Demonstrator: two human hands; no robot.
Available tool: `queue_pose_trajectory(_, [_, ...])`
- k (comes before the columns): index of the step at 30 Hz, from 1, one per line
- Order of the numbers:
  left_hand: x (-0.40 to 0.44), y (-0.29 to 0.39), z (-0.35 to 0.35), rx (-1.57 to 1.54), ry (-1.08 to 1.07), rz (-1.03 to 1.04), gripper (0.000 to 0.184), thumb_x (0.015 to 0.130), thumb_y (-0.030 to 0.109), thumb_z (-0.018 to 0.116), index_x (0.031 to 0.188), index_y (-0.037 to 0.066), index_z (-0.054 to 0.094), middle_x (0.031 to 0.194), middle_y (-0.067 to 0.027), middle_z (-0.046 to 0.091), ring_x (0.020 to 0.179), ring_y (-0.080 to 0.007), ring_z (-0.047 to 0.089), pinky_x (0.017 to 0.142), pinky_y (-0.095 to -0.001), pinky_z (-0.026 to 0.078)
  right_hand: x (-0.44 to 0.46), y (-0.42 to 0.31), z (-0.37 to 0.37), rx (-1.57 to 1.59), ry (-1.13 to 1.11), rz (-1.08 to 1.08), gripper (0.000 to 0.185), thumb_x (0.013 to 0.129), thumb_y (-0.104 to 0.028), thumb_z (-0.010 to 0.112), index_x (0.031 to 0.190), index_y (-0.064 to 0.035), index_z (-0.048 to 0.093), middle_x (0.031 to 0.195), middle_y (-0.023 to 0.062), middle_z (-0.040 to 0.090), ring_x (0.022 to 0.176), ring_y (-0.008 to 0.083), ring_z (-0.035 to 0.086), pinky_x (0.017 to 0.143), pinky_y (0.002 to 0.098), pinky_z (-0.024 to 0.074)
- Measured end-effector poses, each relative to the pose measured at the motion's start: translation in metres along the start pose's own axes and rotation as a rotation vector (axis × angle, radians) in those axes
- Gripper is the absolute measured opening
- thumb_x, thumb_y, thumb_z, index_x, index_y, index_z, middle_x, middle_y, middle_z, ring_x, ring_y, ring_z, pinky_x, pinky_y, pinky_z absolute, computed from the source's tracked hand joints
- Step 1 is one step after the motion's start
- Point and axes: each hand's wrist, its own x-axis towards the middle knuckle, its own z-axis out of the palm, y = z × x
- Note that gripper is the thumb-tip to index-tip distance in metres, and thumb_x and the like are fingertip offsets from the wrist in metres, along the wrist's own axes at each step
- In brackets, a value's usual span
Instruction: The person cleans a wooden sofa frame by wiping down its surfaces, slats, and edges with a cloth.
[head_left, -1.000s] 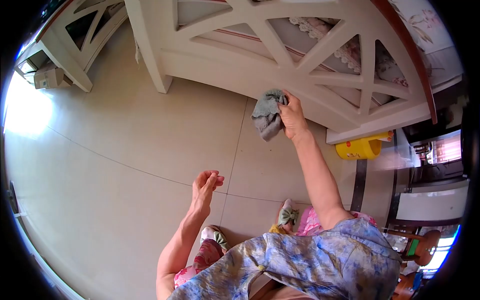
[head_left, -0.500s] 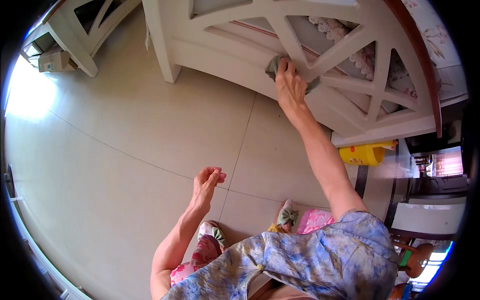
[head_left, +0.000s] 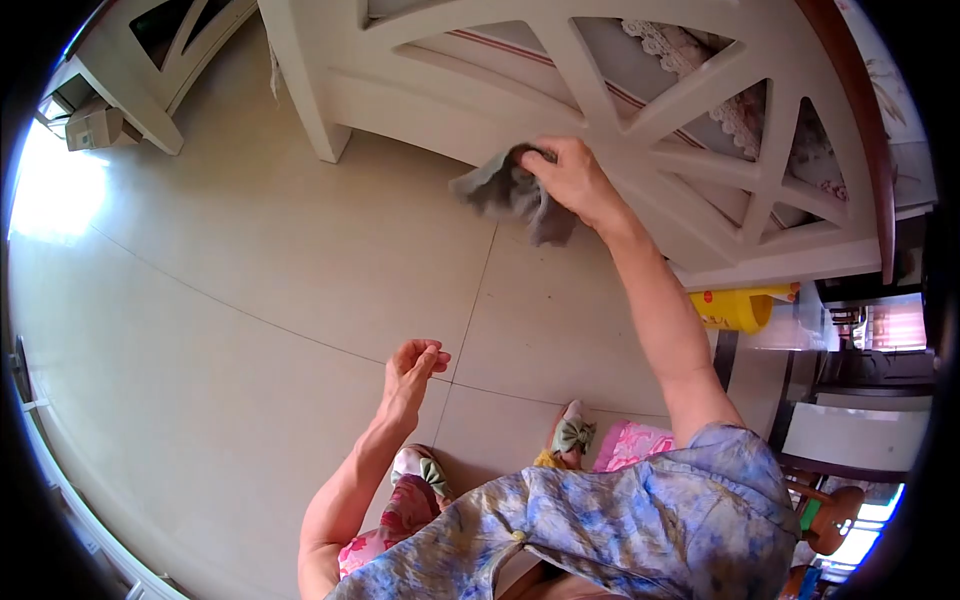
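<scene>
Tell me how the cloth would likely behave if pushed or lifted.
The cloth is probably floppy, since it droops in folds from the right hand. It seems light, as that hand alone holds it up. It looks unlikely to roll, having no rounded shape.

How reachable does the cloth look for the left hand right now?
Probably yes, with a stretch: only bare floor shows between the left hand and the cloth, which the right hand holds.

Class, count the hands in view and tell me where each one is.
2: the right hand holds the grey cloth near the white frame; the left hand, fingers curled, is over the floor. Neither is hidden.
</scene>
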Motion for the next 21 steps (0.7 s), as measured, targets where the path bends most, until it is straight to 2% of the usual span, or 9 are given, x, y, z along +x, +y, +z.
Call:
queue_pose_trajectory(2, [-0.001, -0.003, -0.002, -0.002, -0.001, 0.008, 0.029, 0.09, 0.032, 0.055, 0.101, 0.005, 0.056, 0.09, -0.0046, 0.064, 0.084, -0.0128, 0.058, 0.081, -0.0289, 0.041, -0.003, -0.005, -0.004, 0.248, -0.133, 0.215, 0.022, 0.083, -0.021, 0.057, 0.082, 0.0012, 0.059, 0.075, 0.0089, 0.063, 0.067, 0.0181, 0.06, 0.066, 0.0338, 0.0502])
queue_pose_trajectory(4, [-0.001, -0.005, -0.003, -0.01, -0.005, 0.015, 0.029, 0.09, 0.032, 0.055, 0.101, 0.005, 0.056, 0.09, -0.0047, 0.064, 0.084, -0.0127, 0.058, 0.081, -0.0289, 0.041, -0.007, -0.003, -0.008, 1.118, -0.142, 0.541, 0.02, 0.084, -0.022, 0.055, 0.087, -0.0034, 0.062, 0.082, 0.0057, 0.065, 0.073, 0.0192, 0.061, 0.071, 0.0335, 0.0509])
queue_pose_trajectory(8, [-0.002, -0.004, -0.004, -0.002, 0.008, 0.002, 0.028, 0.09, 0.031, 0.055, 0.102, 0.006, 0.056, 0.091, -0.0049, 0.064, 0.085, -0.0125, 0.058, 0.081, -0.029, 0.04, -0.041, -0.005, -0.002, 1.357, 0.037, 0.53, 0.027, 0.089, -0.03, 0.052, 0.096, -0.0057, 0.062, 0.091, 0.007, 0.065, 0.083, 0.0196, 0.062, 0.078, 0.0344, 0.0508])
queue_pose_trajectory(10, [-0.004, -0.006, -0.004, 0.007, 0.006, -0.004, 0.028, 0.091, 0.031, 0.054, 0.102, 0.006, 0.056, 0.091, -0.005, 0.064, 0.086, -0.0125, 0.058, 0.081, -0.0292, 0.04, -0.058, -0.003, -0.005, 1.393, -0.089, 0.44, 0.029, 0.09, -0.033, 0.052, 0.101, -0.007, 0.06, 0.098, 0.0062, 0.064, 0.089, 0.0197, 0.061, 0.08, 0.0358, 0.0499])
queue_pose_trajectory(12, [-0.002, -0.005, -0.003, 0.031, -0.001, -0.013, 0.028, 0.09, 0.03, 0.054, 0.103, 0.005, 0.056, 0.091, -0.005, 0.064, 0.086, -0.0129, 0.058, 0.081, -0.029, 0.04, -0.063, 0.009, 0.006, 1.496, 0.13, 0.357, 0.032, 0.091, -0.034, 0.05, 0.106, -0.0077, 0.059, 0.105, 0.0059, 0.063, 0.094, 0.0207, 0.06, 0.083, 0.0385, 0.0489])
queue_pose_trajectory(13, [-0.004, -0.004, -0.003, 0.032, -0.003, -0.013, 0.028, 0.09, 0.03, 0.054, 0.103, 0.005, 0.056, 0.091, -0.005, 0.064, 0.086, -0.0129, 0.058, 0.081, -0.029, 0.04, -0.059, 0.003, 0.018, 1.386, 0.262, 0.636, 0.034, 0.091, -0.034, 0.049, 0.111, -0.0075, 0.057, 0.107, 0.0054, 0.062, 0.097, 0.0217, 0.059, 0.084, 0.0407, 0.0486])
queue_pose_trajectory(16, [-0.003, -0.003, -0.004, 0.022, -0.02, 0.001, 0.029, 0.09, 0.03, 0.054, 0.104, 0.005, 0.056, 0.092, -0.0054, 0.064, 0.086, -0.0134, 0.058, 0.081, -0.0292, 0.04, -0.059, 0.006, 0.007, 1.536, 0.425, 0.533, 0.035, 0.092, -0.034, 0.047, 0.113, -0.0078, 0.056, 0.109, 0.0047, 0.062, 0.096, 0.0209, 0.058, 0.084, 0.0403, 0.0486])
queue_pose_trajectory(18, [-0.005, -0.006, -0.006, 0.039, -0.021, -0.016, 0.03, 0.09, 0.03, 0.053, 0.104, 0.004, 0.056, 0.092, -0.0058, 0.064, 0.087, -0.0137, 0.058, 0.081, -0.0292, 0.041, -0.059, 0.004, 0.006, 1.504, 0.419, 0.394, 0.029, 0.091, -0.031, 0.05, 0.102, -0.0068, 0.061, 0.1, 0.0049, 0.064, 0.089, 0.0218, 0.06, 0.08, 0.0386, 0.0487])
queue_pose_trajectory(21, [-0.005, -0.005, -0.007, 0.051, -0.003, -0.036, 0.03, 0.09, 0.03, 0.053, 0.104, 0.003, 0.055, 0.093, -0.0062, 0.064, 0.087, -0.014, 0.058, 0.081, -0.0294, 0.041, -0.04, 0.002, 0.014, -0.047, 0.445, -0.02, 0.029, 0.084, -0.026, 0.063, 0.079, 0.002, 0.063, 0.077, 0.0148, 0.064, 0.066, 0.0286, 0.062, 0.064, 0.0391, 0.0487])
